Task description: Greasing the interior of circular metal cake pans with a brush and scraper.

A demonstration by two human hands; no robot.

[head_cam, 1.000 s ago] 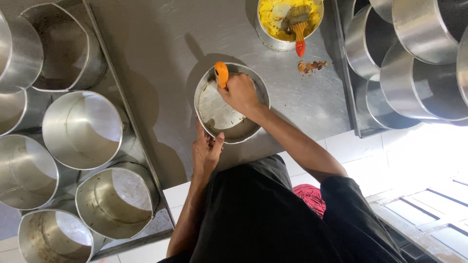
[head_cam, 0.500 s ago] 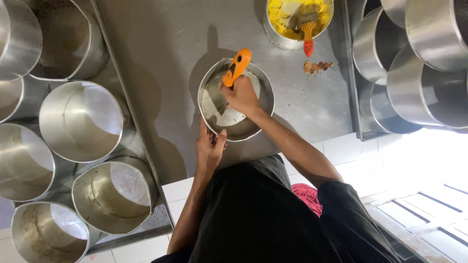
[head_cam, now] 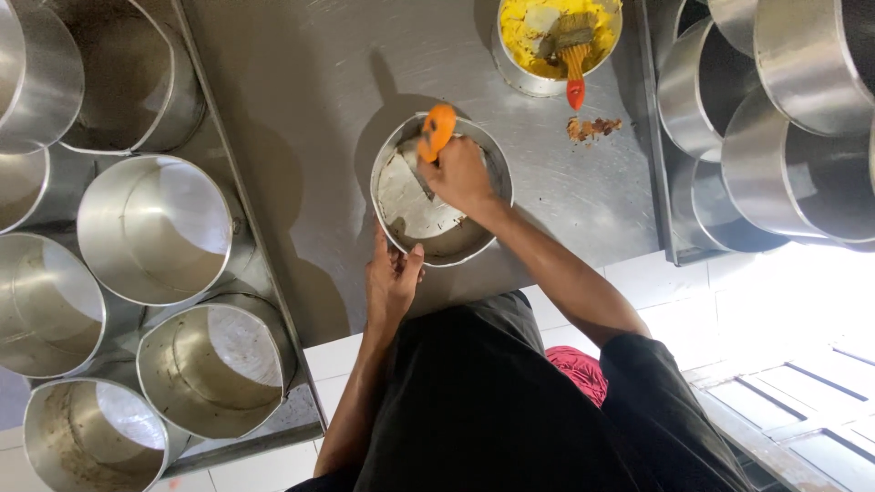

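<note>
Steel pan (head_cam: 444, 239) holds, apparently, paper; bowl (head_cam: 538, 82) holds yellow paste.

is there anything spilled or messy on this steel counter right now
Yes. A small clump of brown crumbs lies on the steel counter, just below the red brush handle sticking out of the bowl of yellow paste. Nothing else looks spilled.

The right hand (head_cam: 460, 173) grips an orange-handled scraper (head_cam: 436, 132) inside a round metal pan (head_cam: 437, 248) on the steel table (head_cam: 301, 118), while the left hand (head_cam: 392, 278) holds the pan's near rim. Beyond the pan stands a bowl of yellow grease (head_cam: 547, 32) with a brush (head_cam: 572, 55) lying in it, and crumbs (head_cam: 592, 128) lie just beside it. Empty round tins (head_cam: 155, 228) are stacked on both sides.
</note>
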